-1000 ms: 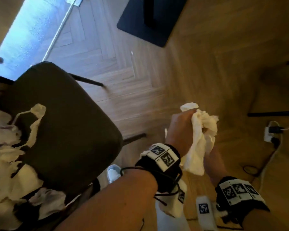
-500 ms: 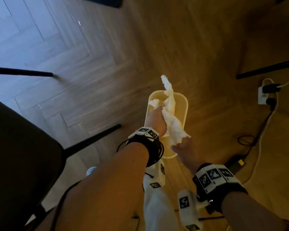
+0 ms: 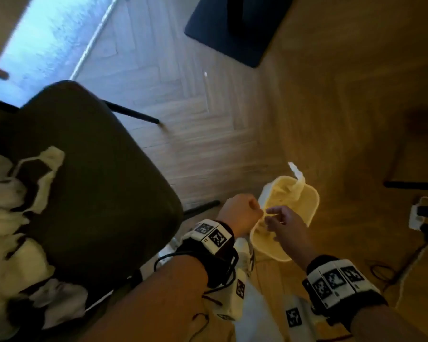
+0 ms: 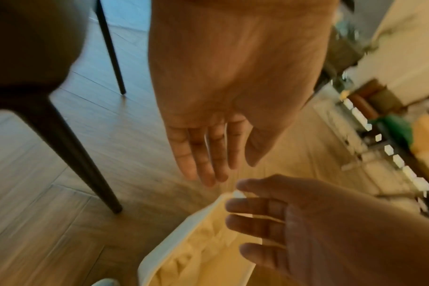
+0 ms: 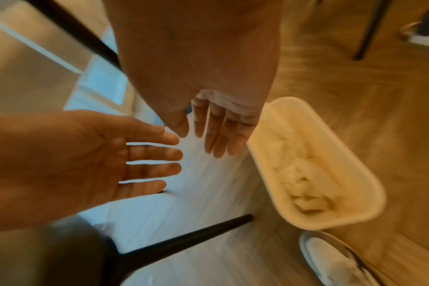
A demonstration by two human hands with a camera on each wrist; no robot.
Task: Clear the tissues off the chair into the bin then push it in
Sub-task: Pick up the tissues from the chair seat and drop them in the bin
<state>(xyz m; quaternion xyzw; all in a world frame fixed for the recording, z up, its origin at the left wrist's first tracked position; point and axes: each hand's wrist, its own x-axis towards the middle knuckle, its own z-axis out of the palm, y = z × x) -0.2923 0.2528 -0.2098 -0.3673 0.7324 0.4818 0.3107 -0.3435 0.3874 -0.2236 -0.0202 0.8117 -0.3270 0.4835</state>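
A cream bin (image 3: 315,206) stands on the wood floor right of the dark chair (image 3: 97,181). Crumpled white tissues (image 5: 299,174) lie inside it, and one strip (image 3: 297,175) sticks up over its far rim. My left hand (image 3: 247,211) and right hand (image 3: 277,218) hover close together over the bin's near side. In both wrist views their fingers are straight and hold nothing. More white tissues (image 3: 15,218) lie heaped on the left part of the chair seat, running out of frame.
A black chair leg (image 3: 200,206) slants to the floor just left of the bin. A power strip with cables (image 3: 418,213) lies to the right, near another dark furniture leg (image 3: 413,185). A black mat (image 3: 232,28) lies farther off. My white shoe (image 5: 331,257) stands beside the bin.
Both hands held a wad of tissue and lowered it over the bin; now the wad lies in the bin and both hands are empty. The head view has swung back toward the chair.
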